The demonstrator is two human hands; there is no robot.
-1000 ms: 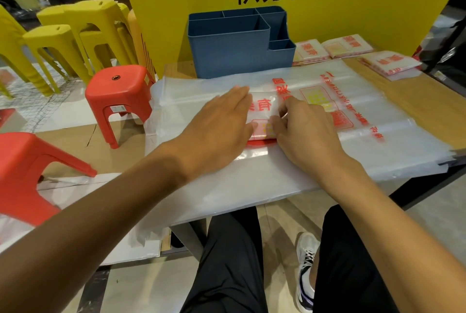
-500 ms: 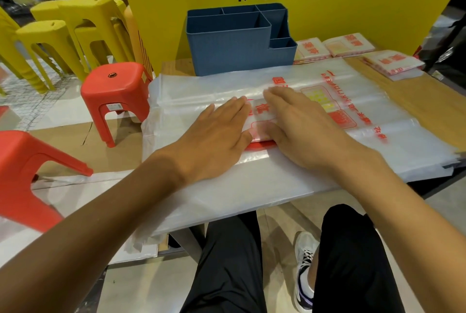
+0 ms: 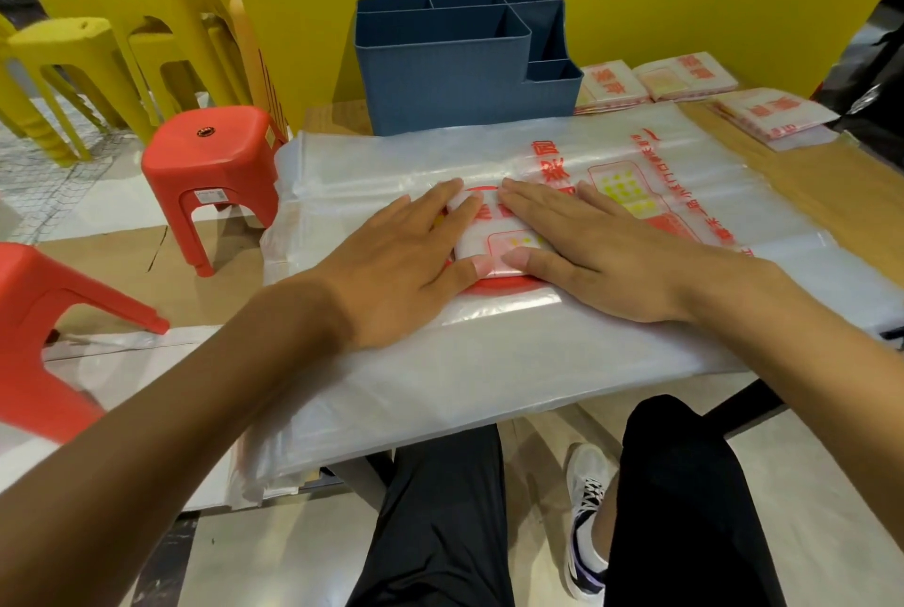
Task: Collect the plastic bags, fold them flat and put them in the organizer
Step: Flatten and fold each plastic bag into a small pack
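Both hands are laid flat, fingers straight, on a small folded bag (image 3: 494, 237) at the centre of the table; nothing is gripped or pinched. The left hand (image 3: 406, 259) covers the packet's 9 o'clock edge, the right hand (image 3: 582, 244) its 3 o'clock edge, thumbs nearly meeting at 6 o'clock.

Against half a second ago: the right hand's fingers have been spread flatter and further across the packet, and more of the packet's white face is now shown between the hands. A second ago the right fingers were curled at the fold.

The packet lies on a stack of flat clear bags (image 3: 440, 362) draped over the table's near edge. The blue organizer (image 3: 464, 68) stands at 12 o'clock, touching the stack's far edge. Three folded bags (image 3: 685, 78) lie at 1–2 o'clock on bare wood (image 3: 807, 180).

Hidden: much of the packet's sides under the palms; its red print is partly covered and unreadable. The red print on the stack is reversed and blurred. The yellow board (image 3: 734, 19) behind reads "积分得补贴!", tops cut off.

Red stools (image 3: 210, 156) and yellow stools (image 3: 98, 43) are seen at 9–10 o'clock
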